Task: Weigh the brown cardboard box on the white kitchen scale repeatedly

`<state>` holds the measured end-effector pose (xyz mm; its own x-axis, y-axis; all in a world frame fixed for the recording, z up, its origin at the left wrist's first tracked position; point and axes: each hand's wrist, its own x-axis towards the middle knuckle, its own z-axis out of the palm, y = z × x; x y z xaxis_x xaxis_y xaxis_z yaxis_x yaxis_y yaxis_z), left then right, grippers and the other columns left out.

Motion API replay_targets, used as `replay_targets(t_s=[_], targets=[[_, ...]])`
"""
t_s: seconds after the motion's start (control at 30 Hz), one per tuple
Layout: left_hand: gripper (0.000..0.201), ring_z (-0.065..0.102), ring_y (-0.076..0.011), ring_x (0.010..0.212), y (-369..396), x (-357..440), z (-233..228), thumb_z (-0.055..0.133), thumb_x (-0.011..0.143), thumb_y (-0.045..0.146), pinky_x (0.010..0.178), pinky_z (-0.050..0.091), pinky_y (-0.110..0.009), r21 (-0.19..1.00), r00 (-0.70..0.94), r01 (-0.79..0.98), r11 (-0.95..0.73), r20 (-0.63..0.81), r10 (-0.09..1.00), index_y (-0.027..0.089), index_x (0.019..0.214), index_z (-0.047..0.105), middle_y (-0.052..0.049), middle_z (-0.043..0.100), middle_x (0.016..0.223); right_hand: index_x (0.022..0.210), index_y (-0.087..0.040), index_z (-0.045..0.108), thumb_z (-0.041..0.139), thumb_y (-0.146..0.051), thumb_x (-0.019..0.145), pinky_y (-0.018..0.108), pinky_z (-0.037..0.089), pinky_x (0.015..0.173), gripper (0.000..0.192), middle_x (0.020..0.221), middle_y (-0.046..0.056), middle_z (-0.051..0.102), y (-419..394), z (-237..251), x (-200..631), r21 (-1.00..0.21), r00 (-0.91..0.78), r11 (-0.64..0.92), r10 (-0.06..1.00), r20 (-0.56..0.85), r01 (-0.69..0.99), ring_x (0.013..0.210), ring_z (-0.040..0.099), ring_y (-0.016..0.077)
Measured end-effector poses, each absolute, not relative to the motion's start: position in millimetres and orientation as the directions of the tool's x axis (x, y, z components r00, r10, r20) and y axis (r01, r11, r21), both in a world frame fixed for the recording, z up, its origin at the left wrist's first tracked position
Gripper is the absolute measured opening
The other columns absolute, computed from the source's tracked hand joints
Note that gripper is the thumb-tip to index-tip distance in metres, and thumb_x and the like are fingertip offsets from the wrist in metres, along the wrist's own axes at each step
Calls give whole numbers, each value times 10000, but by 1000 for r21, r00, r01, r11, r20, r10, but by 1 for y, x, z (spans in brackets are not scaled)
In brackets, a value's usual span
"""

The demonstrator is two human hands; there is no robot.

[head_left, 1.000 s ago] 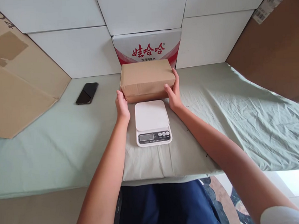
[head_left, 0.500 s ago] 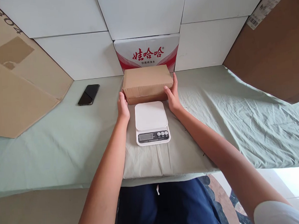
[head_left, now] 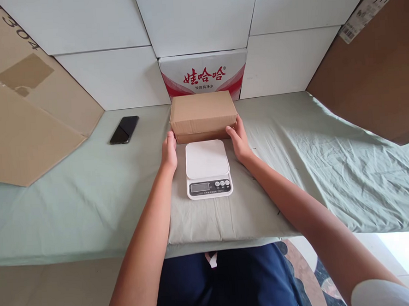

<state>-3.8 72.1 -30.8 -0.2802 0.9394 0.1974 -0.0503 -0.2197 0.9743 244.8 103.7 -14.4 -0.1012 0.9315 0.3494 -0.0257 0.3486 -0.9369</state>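
A closed brown cardboard box [head_left: 203, 108] rests on the cloth between my two hands. Its left lower corner is pressed by my left hand [head_left: 170, 151], thumb up, with most of the fingers hidden along the side. My right hand [head_left: 239, 139] grips the opposite end, its thumb on the front face and its fingers along the right side. Directly in front of the box stands a white kitchen scale [head_left: 207, 159] with nothing on its platform. No digits can be made out on its dark display.
A black phone [head_left: 124, 129] lies to the left on the green cloth [head_left: 72, 202]. Behind the brown box stands a white and red printed carton [head_left: 203, 65] against white panels. Large cardboard sheets [head_left: 43, 130] and a big brown carton [head_left: 369, 83] flank the table.
My right fingers have slid lower along the box's right side, and my left hand sits slightly lower too. The view has shifted a little; box and scale keep their places relative to each other.
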Motion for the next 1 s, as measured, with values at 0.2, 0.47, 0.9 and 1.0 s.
replay_targets(t_s=[0.2, 0.47, 0.9, 1.0], targets=[[881, 439, -324, 1568, 73, -2, -33, 519, 830, 885, 1309, 326, -448, 962, -282, -92, -258, 223, 933, 197, 1357, 679, -168, 619, 1541, 1612, -310, 278, 606, -805, 826, 545, 300, 1346, 985, 1694, 74, 415, 106, -21, 245, -909, -129, 415, 904, 407, 43, 1576, 375, 314], [791, 468, -301, 1547, 44, 8, -1, 527, 883, 818, 1294, 346, -422, 884, -296, 72, -462, 461, 836, 255, 1428, 637, -109, 626, 1530, 1652, -395, 46, 515, -816, 864, 588, 260, 1353, 1009, 1764, 40, 220, 82, -13, 242, -755, -82, 644, 765, 639, 126, 1636, 260, 331], [861, 484, -354, 1531, -55, 28, -13, 379, 910, 842, 1248, 423, -451, 890, -277, 130, -437, 455, 846, 246, 1492, 597, -135, 630, 1526, 1628, -456, 198, 507, -688, 908, 701, 336, 1283, 817, 1682, 19, 357, -4, -14, 270, -773, -69, 612, 790, 610, 167, 1549, 369, 407], [845, 516, -347, 1506, -53, 27, -12, 369, 916, 837, 1224, 446, -452, 897, -300, 125, -425, 442, 845, 257, 1489, 594, -132, 633, 1521, 1640, -452, 169, 522, -671, 918, 692, 329, 1290, 833, 1679, 28, 372, -5, -14, 266, -777, -111, 614, 790, 604, 142, 1555, 368, 398]])
